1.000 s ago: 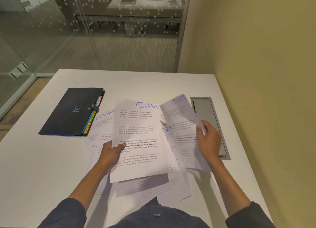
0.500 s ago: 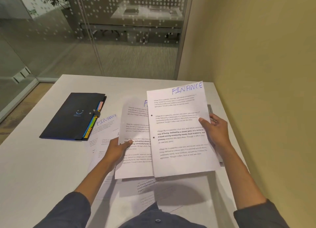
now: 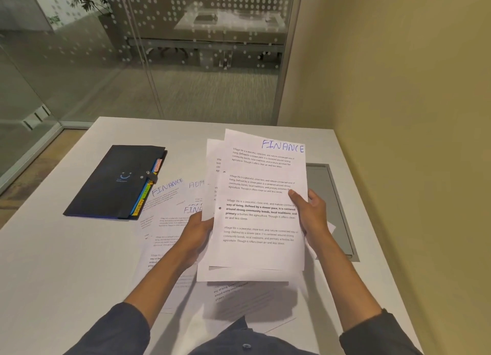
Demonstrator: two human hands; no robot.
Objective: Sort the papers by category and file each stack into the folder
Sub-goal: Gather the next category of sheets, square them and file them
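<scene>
the right hand [image 3: 310, 213] is gripping the right edge of a printed sheet [image 3: 263, 211] headed "finance" in blue handwriting, its thumb lying across the face of the page and its fingers curled behind; the left hand [image 3: 198, 235] is pinching the left edge of a second sheet [image 3: 212, 181] tucked just behind the first, its fingers hidden by the paper; both sheets are being held up above the tabletop [image 3: 66, 261], overlapping almost fully, the front one sitting slightly higher and to the right; they are thin white pages, flat and rectangular, printed with short blocks of black text and showing a dark punch mark near the left margin.

more loose papers [image 3: 170, 221] are lying spread on the tabletop beneath the hands, fanned and overlapping, some showing "finance" and "adm" in blue handwriting; the folder [image 3: 114, 181] is lying closed on the left, just beside those papers and touching their upper corner; it is dark, matte and rectangular, with a small strap clasp and coloured index tabs sticking out along its right edge, one yellow tab reading "sports".

the tabletop is smooth and white; a grey metal hatch [image 3: 332, 208] is set flush into it on the right, partly behind the held sheets; dark sleeves are covering both forearms near the bottom edge.
</scene>
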